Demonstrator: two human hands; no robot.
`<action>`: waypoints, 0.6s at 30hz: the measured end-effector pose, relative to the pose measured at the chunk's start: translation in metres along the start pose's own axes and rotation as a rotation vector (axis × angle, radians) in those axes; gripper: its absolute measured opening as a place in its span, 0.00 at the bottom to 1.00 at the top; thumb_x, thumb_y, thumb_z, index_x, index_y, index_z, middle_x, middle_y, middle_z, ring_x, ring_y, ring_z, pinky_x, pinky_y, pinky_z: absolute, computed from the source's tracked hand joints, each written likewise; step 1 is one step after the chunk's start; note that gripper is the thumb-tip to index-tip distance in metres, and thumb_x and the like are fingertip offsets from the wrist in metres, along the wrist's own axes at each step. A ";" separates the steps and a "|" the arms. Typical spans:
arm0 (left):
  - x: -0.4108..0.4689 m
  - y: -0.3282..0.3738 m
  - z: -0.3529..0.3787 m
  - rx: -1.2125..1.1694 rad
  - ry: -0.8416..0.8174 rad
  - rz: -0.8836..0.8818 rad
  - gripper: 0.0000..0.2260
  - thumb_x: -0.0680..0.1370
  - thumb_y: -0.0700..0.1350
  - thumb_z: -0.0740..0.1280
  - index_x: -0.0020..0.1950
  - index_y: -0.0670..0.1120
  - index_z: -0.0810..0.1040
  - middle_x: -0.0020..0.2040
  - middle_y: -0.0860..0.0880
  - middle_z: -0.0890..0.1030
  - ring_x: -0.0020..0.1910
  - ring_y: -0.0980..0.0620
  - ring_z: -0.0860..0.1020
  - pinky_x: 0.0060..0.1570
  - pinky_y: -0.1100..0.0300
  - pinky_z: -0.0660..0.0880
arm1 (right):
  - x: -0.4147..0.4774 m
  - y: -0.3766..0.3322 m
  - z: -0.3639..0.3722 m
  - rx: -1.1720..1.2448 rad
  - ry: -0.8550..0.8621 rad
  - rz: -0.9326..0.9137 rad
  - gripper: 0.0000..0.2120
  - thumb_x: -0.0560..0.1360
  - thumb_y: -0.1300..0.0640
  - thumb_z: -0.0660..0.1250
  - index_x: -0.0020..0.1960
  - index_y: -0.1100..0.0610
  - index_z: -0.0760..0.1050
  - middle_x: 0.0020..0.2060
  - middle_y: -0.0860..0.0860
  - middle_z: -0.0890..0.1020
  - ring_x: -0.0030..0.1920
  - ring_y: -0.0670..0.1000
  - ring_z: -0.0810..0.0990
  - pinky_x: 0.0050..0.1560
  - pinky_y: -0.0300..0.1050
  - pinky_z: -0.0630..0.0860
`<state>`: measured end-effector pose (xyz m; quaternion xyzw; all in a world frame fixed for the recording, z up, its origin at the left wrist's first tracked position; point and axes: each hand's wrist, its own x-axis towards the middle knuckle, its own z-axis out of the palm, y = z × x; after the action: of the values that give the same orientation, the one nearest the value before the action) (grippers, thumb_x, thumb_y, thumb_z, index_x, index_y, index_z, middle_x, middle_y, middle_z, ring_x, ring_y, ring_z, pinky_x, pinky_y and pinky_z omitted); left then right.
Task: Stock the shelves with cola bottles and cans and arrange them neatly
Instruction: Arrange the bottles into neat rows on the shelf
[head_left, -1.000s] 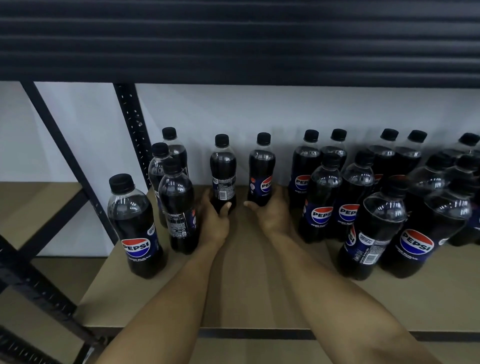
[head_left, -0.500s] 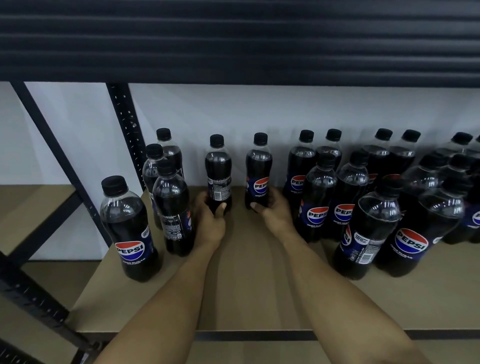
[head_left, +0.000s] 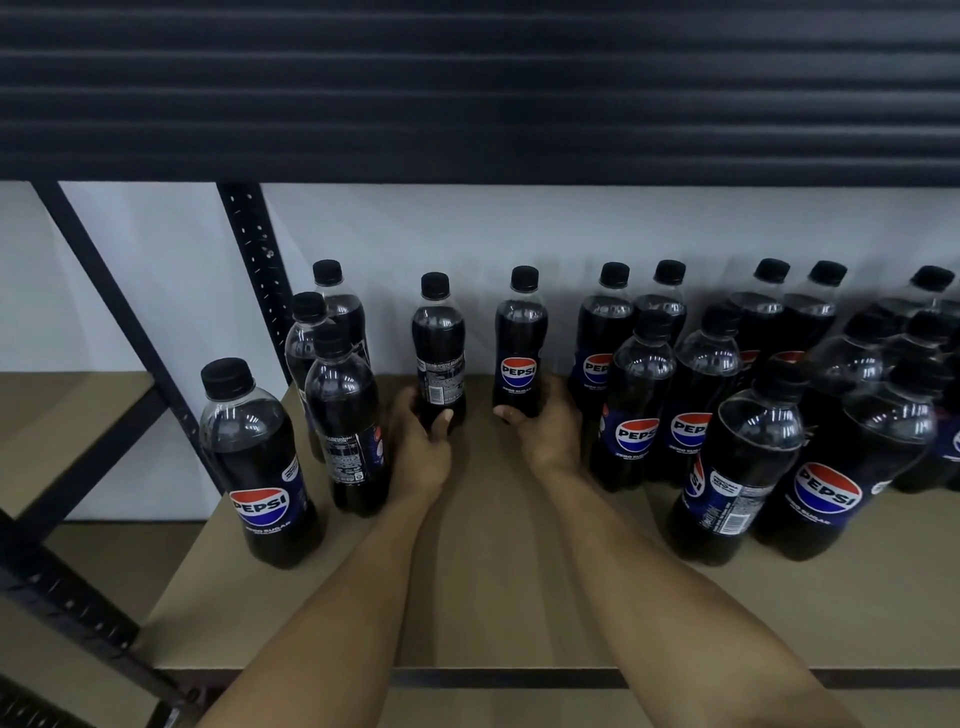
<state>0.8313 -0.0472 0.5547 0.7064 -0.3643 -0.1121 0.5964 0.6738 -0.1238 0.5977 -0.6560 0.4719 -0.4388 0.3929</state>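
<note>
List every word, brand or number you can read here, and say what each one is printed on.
"PEPSI": logo-facing bottle, held by the right hand.
"PEPSI" and "ZERO SUGAR": front-left bottle.
"PEPSI" and "ZERO SUGAR": front-right bottle.
"PEPSI" and "ZERO SUGAR": middle bottle.
Too small to read: the fine print and barcode digits on the barcode-facing bottle, held by the left hand.

Background's just a plain white wall (head_left: 519, 228). Up top, a dark ribbed panel (head_left: 467, 88) runs the whole width. On the left there's a black perforated upright (head_left: 254, 249), a slanted black brace (head_left: 104, 291) beside it, and a tan board (head_left: 57, 415) beyond.
</note>
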 end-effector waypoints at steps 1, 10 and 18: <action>0.000 0.000 0.000 -0.001 0.000 -0.001 0.25 0.71 0.65 0.63 0.66 0.62 0.66 0.65 0.49 0.75 0.66 0.48 0.74 0.65 0.42 0.73 | 0.000 -0.001 0.000 0.010 -0.001 0.003 0.33 0.68 0.55 0.81 0.68 0.54 0.71 0.62 0.52 0.81 0.61 0.49 0.78 0.60 0.44 0.72; -0.004 0.003 0.000 0.002 -0.009 -0.031 0.28 0.71 0.65 0.63 0.70 0.60 0.65 0.68 0.49 0.73 0.67 0.49 0.73 0.67 0.43 0.72 | -0.002 -0.003 -0.004 0.004 -0.009 -0.017 0.30 0.72 0.56 0.78 0.71 0.54 0.70 0.64 0.52 0.80 0.65 0.52 0.77 0.60 0.43 0.69; -0.007 0.012 -0.002 -0.013 -0.015 -0.022 0.23 0.79 0.51 0.67 0.72 0.55 0.65 0.69 0.47 0.74 0.68 0.49 0.73 0.68 0.44 0.71 | 0.002 0.004 -0.002 0.021 -0.017 -0.027 0.32 0.71 0.57 0.79 0.71 0.52 0.71 0.65 0.51 0.80 0.65 0.51 0.77 0.63 0.44 0.71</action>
<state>0.8231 -0.0412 0.5640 0.7056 -0.3601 -0.1262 0.5971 0.6714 -0.1268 0.5944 -0.6621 0.4548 -0.4434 0.3978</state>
